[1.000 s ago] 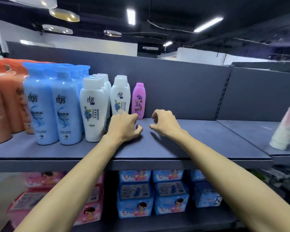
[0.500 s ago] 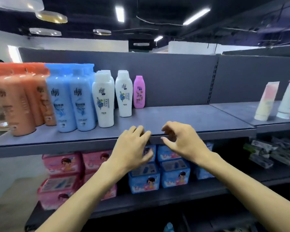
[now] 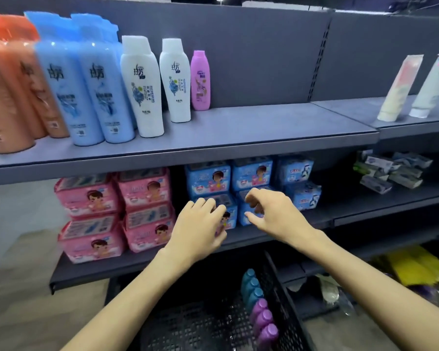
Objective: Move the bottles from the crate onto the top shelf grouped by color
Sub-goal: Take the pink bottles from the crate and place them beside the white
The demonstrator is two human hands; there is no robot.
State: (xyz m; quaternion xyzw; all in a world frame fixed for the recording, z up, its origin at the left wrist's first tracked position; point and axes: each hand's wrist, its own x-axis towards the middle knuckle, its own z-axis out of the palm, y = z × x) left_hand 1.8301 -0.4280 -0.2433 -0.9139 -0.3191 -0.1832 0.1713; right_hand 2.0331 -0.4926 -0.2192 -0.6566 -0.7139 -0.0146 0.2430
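Orange bottles (image 3: 8,97) blur, cropped at left — crate (image 3: 284,300) bottles (image 3: 259,307) show caps only (bodies hidden).

Shop: gondola shelf (image 3: 213,138) stocked with rowed bottles (image 3: 142,87), packaged goods (image 3: 147,188).

Bare forearms, no sleeves, rings or watch visible.

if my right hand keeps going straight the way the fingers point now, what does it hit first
Probably the blue packs on the middle shelf. The right hand is empty, its fingers curled toward the lower pack of that stack. Depth is unclear, so I cannot tell how near it is.
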